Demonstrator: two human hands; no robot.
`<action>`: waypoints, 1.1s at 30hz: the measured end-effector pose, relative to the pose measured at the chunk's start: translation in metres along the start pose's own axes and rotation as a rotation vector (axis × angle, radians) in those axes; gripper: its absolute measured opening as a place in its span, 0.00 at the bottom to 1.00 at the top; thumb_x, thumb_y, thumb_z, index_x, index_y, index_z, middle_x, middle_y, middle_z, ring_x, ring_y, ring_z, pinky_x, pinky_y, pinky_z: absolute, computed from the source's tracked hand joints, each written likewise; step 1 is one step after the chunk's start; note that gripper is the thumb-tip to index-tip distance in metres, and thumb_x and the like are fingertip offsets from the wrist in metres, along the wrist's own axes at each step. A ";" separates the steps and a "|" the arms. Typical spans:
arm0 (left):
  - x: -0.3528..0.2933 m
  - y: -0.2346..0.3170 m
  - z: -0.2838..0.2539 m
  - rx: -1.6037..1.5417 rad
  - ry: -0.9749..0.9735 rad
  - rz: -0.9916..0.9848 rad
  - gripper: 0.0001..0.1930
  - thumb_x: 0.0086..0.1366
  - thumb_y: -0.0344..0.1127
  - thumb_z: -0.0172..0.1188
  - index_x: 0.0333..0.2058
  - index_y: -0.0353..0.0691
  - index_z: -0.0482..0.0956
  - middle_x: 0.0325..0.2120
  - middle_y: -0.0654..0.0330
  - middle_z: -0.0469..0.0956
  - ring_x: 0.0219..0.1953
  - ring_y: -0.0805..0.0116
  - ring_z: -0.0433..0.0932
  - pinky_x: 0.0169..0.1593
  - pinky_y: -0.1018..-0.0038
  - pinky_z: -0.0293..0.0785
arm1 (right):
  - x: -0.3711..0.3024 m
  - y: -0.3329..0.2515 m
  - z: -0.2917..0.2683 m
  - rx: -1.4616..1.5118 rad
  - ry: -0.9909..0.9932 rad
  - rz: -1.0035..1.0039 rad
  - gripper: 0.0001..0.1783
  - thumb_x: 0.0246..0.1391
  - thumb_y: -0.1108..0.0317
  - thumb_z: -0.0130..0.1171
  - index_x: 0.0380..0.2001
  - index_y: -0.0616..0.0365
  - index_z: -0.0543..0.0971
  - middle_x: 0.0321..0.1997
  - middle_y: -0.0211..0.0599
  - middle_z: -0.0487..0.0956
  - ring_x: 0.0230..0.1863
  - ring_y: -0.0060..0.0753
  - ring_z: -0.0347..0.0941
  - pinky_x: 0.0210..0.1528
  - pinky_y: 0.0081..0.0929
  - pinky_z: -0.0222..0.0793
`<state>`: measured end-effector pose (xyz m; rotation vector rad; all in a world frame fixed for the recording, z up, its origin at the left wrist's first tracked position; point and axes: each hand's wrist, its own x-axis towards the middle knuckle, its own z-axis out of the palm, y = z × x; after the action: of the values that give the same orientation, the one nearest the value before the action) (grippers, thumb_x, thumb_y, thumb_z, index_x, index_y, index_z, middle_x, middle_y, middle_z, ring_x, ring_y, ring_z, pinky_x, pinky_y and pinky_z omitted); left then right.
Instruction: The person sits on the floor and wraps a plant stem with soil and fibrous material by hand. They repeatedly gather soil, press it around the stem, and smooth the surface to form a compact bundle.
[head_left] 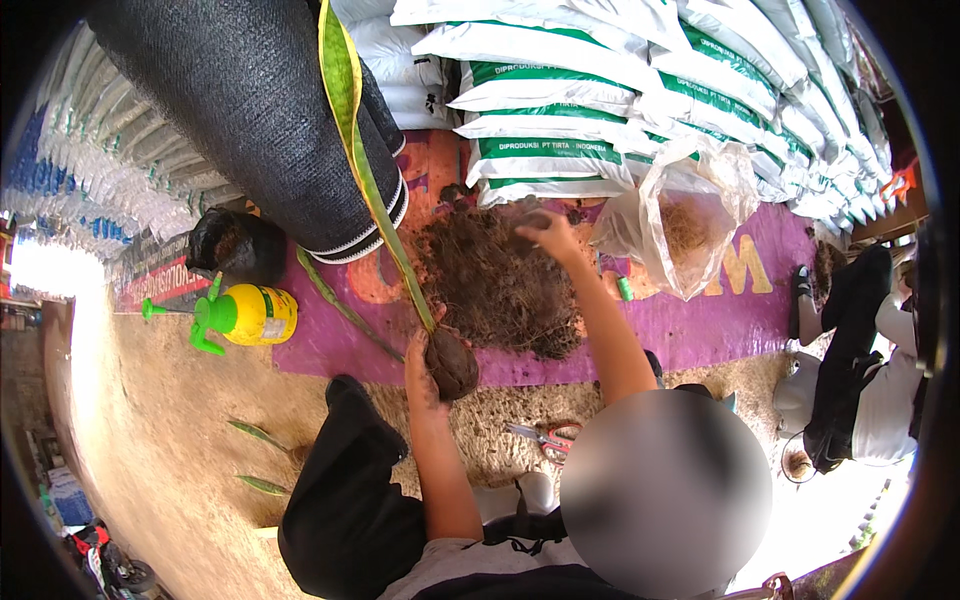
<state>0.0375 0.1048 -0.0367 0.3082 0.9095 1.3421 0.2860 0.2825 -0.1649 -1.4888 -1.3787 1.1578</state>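
Note:
My left hand [418,372] is closed around a dark, rounded root ball [454,366] of a snake plant. Its long green leaf [362,165] with yellow edges rises from the ball toward the far left. My right hand [553,238] reaches over the far part of a pile of dark brown fibre [490,285]; its thumb is stretched apart from the soil-covered fingers, whose tips blend into the pile. A second leaf [340,304] lies beside the pile, left of the held plant. Red-handled scissors [553,440] rest on the ground between my forearms.
The pile lies on a purple banner [690,335]. Left of it are a yellow-green spray bottle [262,314], a black bag [236,246] and a black mesh roll [250,110]. A clear bag of fibre [688,235] stands right, before stacked white-green sacks [545,152]. Another person [850,360] sits far right.

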 end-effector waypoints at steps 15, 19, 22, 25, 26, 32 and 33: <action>-0.002 0.006 -0.002 -0.016 0.058 -0.021 0.24 0.67 0.46 0.51 0.54 0.33 0.70 0.30 0.59 0.78 0.32 0.66 0.80 0.36 0.70 0.78 | -0.044 0.003 0.070 -0.734 -0.087 -0.104 0.24 0.50 0.65 0.64 0.51 0.58 0.74 0.50 0.41 0.75 0.48 0.44 0.73 0.45 0.38 0.72; -0.003 0.004 0.007 -0.031 0.053 -0.019 0.23 0.68 0.46 0.50 0.53 0.34 0.73 0.30 0.60 0.78 0.31 0.67 0.79 0.37 0.71 0.78 | -0.057 -0.015 0.044 -0.093 0.026 0.160 0.28 0.51 0.57 0.65 0.51 0.64 0.73 0.41 0.42 0.80 0.39 0.38 0.76 0.41 0.31 0.72; -0.002 0.004 0.016 -0.028 0.022 0.003 0.21 0.68 0.45 0.50 0.51 0.36 0.75 0.31 0.60 0.78 0.31 0.67 0.79 0.38 0.72 0.77 | -0.073 -0.041 0.023 0.221 0.097 0.154 0.31 0.51 0.53 0.66 0.50 0.66 0.74 0.41 0.37 0.79 0.39 0.25 0.74 0.41 0.24 0.70; -0.001 0.007 0.024 0.035 0.045 -0.002 0.20 0.68 0.46 0.50 0.50 0.39 0.76 0.30 0.62 0.78 0.31 0.68 0.79 0.38 0.72 0.77 | -0.098 -0.070 0.018 0.324 0.225 0.170 0.21 0.53 0.60 0.65 0.44 0.65 0.78 0.38 0.31 0.80 0.38 0.19 0.73 0.42 0.19 0.70; 0.000 0.007 0.027 0.067 0.068 -0.005 0.19 0.69 0.46 0.49 0.50 0.40 0.77 0.30 0.63 0.78 0.31 0.68 0.79 0.38 0.71 0.77 | -0.107 -0.081 0.016 0.445 0.197 0.105 0.21 0.53 0.60 0.65 0.44 0.65 0.78 0.38 0.31 0.80 0.38 0.19 0.73 0.42 0.19 0.70; 0.008 -0.001 0.029 0.268 0.105 -0.037 0.20 0.69 0.47 0.49 0.53 0.43 0.76 0.52 0.57 0.72 0.52 0.66 0.73 0.52 0.69 0.70 | -0.167 -0.165 0.009 0.509 0.194 -0.127 0.16 0.52 0.66 0.65 0.41 0.67 0.78 0.35 0.33 0.81 0.34 0.22 0.75 0.39 0.22 0.71; 0.009 -0.003 0.029 0.185 0.021 -0.038 0.23 0.70 0.50 0.47 0.55 0.41 0.73 0.60 0.55 0.65 0.59 0.65 0.66 0.58 0.68 0.66 | -0.176 -0.180 0.009 0.386 0.198 -0.195 0.16 0.52 0.68 0.65 0.41 0.67 0.78 0.36 0.34 0.81 0.35 0.22 0.75 0.40 0.23 0.71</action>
<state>0.0597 0.1209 -0.0241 0.4180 1.0550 1.2300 0.2278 0.1258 0.0235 -1.1339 -1.0675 1.0505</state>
